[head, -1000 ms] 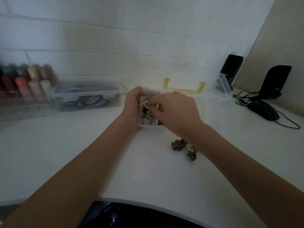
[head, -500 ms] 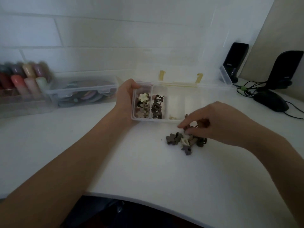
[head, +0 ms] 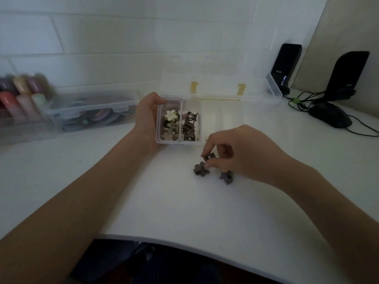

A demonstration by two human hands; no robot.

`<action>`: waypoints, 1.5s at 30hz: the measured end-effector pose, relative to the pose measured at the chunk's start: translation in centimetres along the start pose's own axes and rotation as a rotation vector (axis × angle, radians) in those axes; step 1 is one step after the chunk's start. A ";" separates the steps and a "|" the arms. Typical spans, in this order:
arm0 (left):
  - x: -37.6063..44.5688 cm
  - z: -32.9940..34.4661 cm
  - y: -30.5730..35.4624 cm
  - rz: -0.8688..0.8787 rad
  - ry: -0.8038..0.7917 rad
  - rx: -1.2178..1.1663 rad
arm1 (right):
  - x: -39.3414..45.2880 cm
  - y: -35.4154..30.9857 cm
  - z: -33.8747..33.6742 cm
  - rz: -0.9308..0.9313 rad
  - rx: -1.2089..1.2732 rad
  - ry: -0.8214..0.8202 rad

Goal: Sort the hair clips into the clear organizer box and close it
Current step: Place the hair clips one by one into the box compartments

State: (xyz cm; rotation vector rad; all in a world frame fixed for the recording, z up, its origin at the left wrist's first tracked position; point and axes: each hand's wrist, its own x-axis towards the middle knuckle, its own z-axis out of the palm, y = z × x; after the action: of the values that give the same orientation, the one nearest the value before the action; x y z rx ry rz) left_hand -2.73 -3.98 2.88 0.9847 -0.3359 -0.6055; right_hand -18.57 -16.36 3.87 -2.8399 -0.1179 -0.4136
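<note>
Brown flower-shaped clip (head: pixel 209 156) pinched in right hand (head: pixel 242 152) grip — left hand (head: pixel 146 117) clasps clear organizer box (head: pixel 225 117).

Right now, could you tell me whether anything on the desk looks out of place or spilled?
Only the dark hair clips loose on the desk in front of the open organizer box; the right hand is pinching one.

The light is dim and grey. My view is brightest on the smooth white tabletop (head: pixel 184 201) in the middle, and my forearms look dark against it. Soft shadow sits under my right hand (head: pixel 242 152). The row of pastel rounded bottles (head: pixel 20 97) at far left is smeared with blur. The white tiled wall (head: pixel 102 37) bows at the edges from the wide lens.
</note>
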 end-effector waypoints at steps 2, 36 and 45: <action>-0.1 -0.1 -0.1 -0.002 -0.005 0.004 | 0.1 0.0 0.1 -0.045 0.110 0.073; 0.3 -0.3 -0.2 -0.068 -0.043 -0.113 | 8.6 -3.0 3.1 -0.143 -0.391 0.610; 0.3 -0.4 -0.3 -0.068 -0.061 -0.061 | 7.6 -2.3 2.2 -0.036 0.030 0.550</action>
State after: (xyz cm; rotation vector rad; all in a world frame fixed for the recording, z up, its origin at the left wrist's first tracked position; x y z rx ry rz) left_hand -2.38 -3.96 2.41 0.9232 -0.3370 -0.7048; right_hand -11.03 -13.23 4.66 -2.5861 -0.0643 -1.1622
